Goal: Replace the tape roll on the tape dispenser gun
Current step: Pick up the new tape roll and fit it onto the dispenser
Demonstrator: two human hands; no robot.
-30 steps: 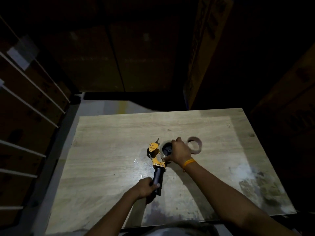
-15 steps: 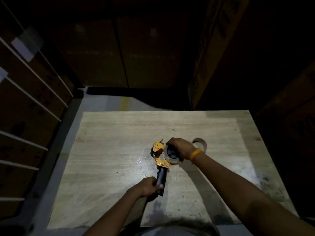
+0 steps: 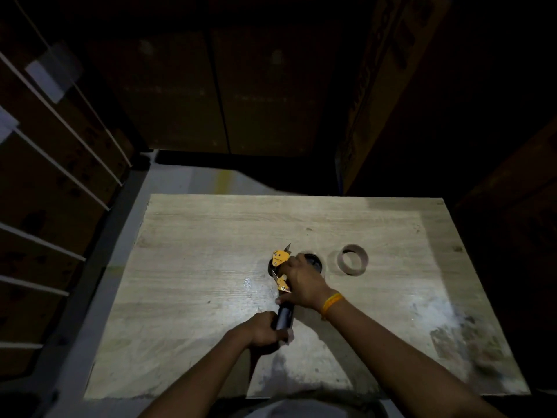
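Right hand (image 3: 304, 283) covers most of the gun's (image 3: 281, 262) middle and the roll (image 3: 315, 263) seated there; only a dark arc shows at centre frame. Left hand (image 3: 265, 328) hides the handle's lower end. Both forearms cut off at bottom edge. Boxes (image 3: 180, 95) across upper frame too dark to read.

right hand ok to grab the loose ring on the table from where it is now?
Probably yes. The ring lies alone on the table, just past the right hand, nothing between them. But that hand is busy on the tape gun, so it must let go first.
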